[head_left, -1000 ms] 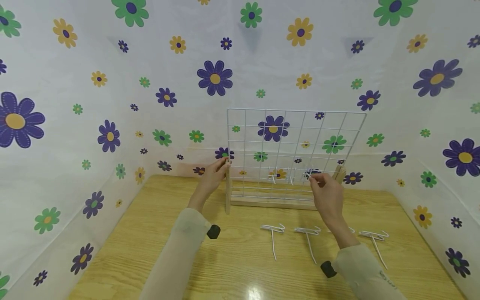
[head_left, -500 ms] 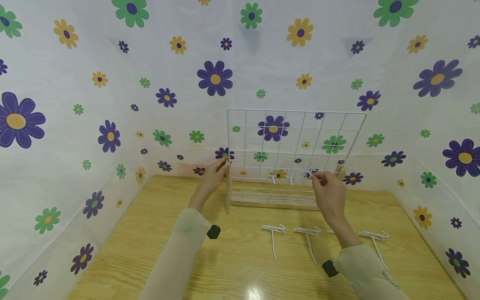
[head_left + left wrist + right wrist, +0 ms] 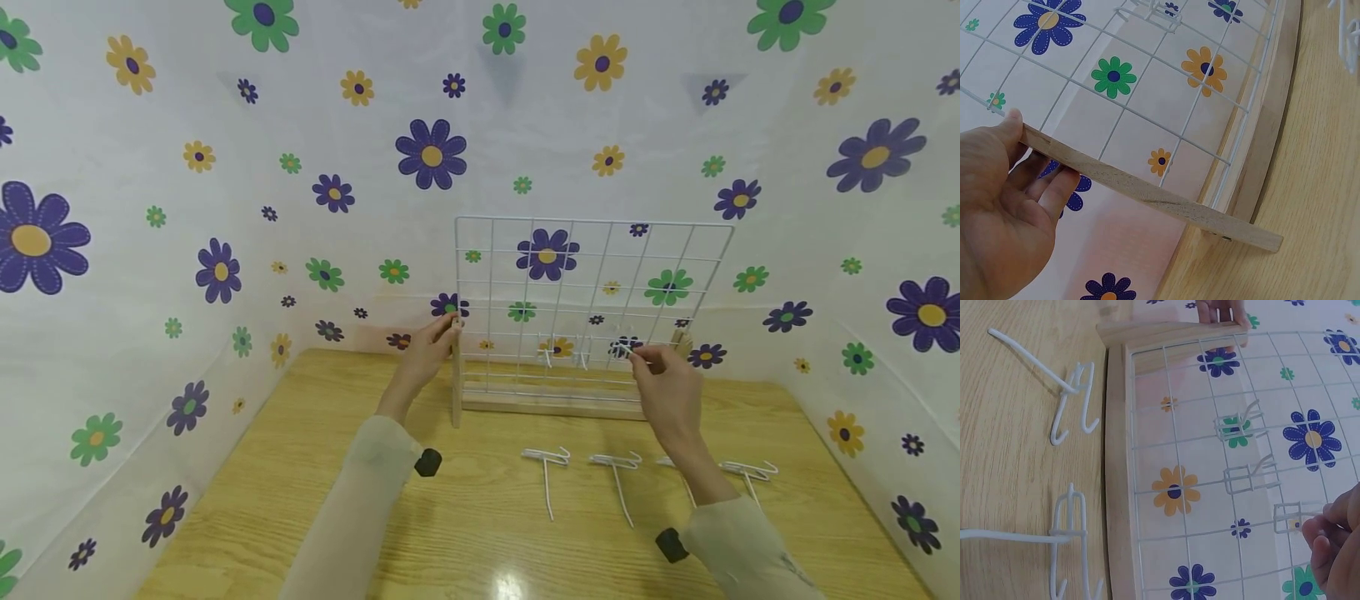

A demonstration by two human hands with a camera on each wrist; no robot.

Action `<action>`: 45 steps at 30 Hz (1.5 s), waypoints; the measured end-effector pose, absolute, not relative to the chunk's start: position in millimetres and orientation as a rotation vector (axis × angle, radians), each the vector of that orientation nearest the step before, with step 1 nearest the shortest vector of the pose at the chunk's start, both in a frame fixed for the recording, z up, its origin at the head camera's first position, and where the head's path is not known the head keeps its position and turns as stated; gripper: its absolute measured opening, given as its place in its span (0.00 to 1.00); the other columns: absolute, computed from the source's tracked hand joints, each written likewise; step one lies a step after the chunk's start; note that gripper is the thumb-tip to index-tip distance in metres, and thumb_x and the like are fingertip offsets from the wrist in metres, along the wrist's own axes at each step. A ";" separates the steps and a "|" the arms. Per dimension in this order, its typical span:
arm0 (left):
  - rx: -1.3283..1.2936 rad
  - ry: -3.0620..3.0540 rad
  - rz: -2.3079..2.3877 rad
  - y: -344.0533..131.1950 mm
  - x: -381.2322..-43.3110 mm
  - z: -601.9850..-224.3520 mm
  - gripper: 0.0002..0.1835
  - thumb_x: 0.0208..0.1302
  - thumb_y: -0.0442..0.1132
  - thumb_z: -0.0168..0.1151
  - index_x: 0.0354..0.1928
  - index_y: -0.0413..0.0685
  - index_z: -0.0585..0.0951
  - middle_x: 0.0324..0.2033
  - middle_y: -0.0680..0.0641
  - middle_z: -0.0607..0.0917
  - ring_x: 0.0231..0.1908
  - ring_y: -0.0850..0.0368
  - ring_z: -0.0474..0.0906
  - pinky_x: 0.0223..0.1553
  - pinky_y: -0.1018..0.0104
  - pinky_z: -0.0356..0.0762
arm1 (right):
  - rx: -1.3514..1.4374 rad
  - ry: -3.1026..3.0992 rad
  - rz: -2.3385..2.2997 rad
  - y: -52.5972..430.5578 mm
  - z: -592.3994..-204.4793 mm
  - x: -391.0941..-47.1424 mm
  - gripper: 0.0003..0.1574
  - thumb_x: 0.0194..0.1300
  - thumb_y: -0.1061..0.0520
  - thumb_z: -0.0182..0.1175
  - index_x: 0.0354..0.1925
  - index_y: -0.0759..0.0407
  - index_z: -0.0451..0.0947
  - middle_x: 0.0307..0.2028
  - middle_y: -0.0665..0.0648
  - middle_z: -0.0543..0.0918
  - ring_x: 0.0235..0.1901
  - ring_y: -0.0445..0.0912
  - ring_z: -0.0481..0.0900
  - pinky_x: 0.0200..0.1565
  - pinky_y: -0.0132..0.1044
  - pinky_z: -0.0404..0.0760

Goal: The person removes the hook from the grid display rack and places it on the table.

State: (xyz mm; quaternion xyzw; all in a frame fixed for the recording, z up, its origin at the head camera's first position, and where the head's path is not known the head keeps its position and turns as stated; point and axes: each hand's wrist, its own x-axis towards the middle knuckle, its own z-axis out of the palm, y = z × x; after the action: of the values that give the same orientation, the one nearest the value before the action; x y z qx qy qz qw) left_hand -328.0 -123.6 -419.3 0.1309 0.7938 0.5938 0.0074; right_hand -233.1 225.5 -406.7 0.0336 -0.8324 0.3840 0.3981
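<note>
Right hand (image 3: 671, 396) shifts rightward, pinching a hook (image 3: 1300, 515), its frame clearest in right-wrist view; left hand (image 3: 1007, 212) grips wooden upright (image 3: 1147, 189).

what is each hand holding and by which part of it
The right hand pinches a white wire hook, apparently by its protruding prong. The left hand grips the wire grid rack by its wooden side upright, near the top.

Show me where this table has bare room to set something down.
Bare: the table left of the left sleeve, and the patch between that sleeve and the leftmost loose hook. Crowded: rightward from there, where three more hooks lie in a row before the rack.
</note>
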 end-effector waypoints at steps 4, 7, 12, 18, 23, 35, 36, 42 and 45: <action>0.422 2.468 1.866 -123.2 -329.0 -418.3 0.28 0.83 0.48 0.50 0.79 0.52 0.65 0.74 0.41 0.70 0.71 0.42 0.68 0.67 0.51 0.73 | 0.106 -2.093 0.995 229.3 -403.9 -228.2 0.03 0.64 0.71 0.68 0.38 0.72 0.85 0.30 0.66 0.88 0.24 0.29 0.73 0.27 0.14 0.69; 0.429 2.466 1.860 -122.4 -329.1 -417.7 0.28 0.83 0.48 0.50 0.79 0.51 0.64 0.74 0.41 0.69 0.72 0.42 0.68 0.67 0.51 0.73 | 0.100 -2.093 1.012 231.5 -401.4 -223.2 0.03 0.64 0.71 0.68 0.38 0.71 0.85 0.28 0.66 0.87 0.24 0.24 0.71 0.26 0.14 0.70; 0.418 2.472 1.863 -122.7 -329.4 -418.7 0.28 0.83 0.48 0.50 0.79 0.50 0.65 0.74 0.41 0.69 0.71 0.43 0.68 0.67 0.52 0.74 | 0.117 -2.102 1.005 233.1 -396.5 -215.6 0.02 0.64 0.71 0.68 0.37 0.71 0.85 0.27 0.65 0.87 0.24 0.26 0.73 0.26 0.14 0.70; 0.425 2.468 1.856 -124.3 -329.6 -419.6 0.28 0.83 0.48 0.50 0.79 0.50 0.65 0.74 0.41 0.69 0.72 0.43 0.67 0.67 0.52 0.73 | 0.114 -2.105 0.975 235.8 -394.9 -210.0 0.02 0.64 0.71 0.68 0.37 0.71 0.85 0.29 0.66 0.87 0.25 0.28 0.73 0.27 0.13 0.70; 0.420 2.477 1.845 -124.4 -329.0 -419.1 0.28 0.83 0.49 0.50 0.79 0.51 0.64 0.74 0.41 0.69 0.72 0.42 0.68 0.67 0.51 0.73 | 0.111 -2.105 0.971 239.4 -394.5 -206.2 0.03 0.64 0.72 0.68 0.37 0.72 0.84 0.29 0.66 0.87 0.26 0.26 0.72 0.27 0.14 0.70; 0.411 2.474 1.864 -124.4 -329.8 -420.3 0.28 0.83 0.48 0.50 0.79 0.51 0.65 0.73 0.40 0.70 0.71 0.42 0.69 0.66 0.52 0.74 | 0.117 -2.100 0.969 248.2 -392.9 -197.0 0.03 0.65 0.70 0.69 0.38 0.70 0.86 0.30 0.64 0.88 0.26 0.26 0.73 0.25 0.15 0.69; 0.413 2.471 1.868 -124.5 -329.9 -420.5 0.28 0.83 0.48 0.50 0.79 0.51 0.65 0.73 0.40 0.70 0.71 0.42 0.69 0.66 0.52 0.74 | 0.115 -2.102 0.969 249.0 -392.8 -195.7 0.03 0.65 0.69 0.70 0.38 0.70 0.86 0.29 0.64 0.87 0.25 0.26 0.73 0.24 0.15 0.69; 0.421 2.467 1.870 -124.9 -330.0 -420.9 0.28 0.83 0.48 0.50 0.79 0.51 0.65 0.74 0.41 0.69 0.71 0.42 0.69 0.66 0.51 0.74 | 0.092 -2.109 0.964 255.4 -393.8 -187.3 0.04 0.66 0.67 0.70 0.39 0.68 0.86 0.28 0.63 0.87 0.24 0.26 0.72 0.18 0.17 0.64; 0.420 2.475 1.862 -125.0 -331.2 -421.8 0.28 0.83 0.49 0.50 0.79 0.52 0.65 0.74 0.41 0.69 0.70 0.43 0.70 0.66 0.52 0.75 | 0.088 -2.109 0.968 258.4 -394.8 -183.3 0.03 0.65 0.69 0.69 0.39 0.70 0.86 0.28 0.64 0.87 0.24 0.24 0.72 0.17 0.18 0.64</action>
State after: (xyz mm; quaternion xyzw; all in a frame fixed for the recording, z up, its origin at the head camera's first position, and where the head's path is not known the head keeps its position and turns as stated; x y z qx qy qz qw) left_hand -331.2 -125.0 -421.8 0.1342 0.7919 0.5957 0.0081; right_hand -183.3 258.4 -394.8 0.0349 -0.8331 0.3823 0.3982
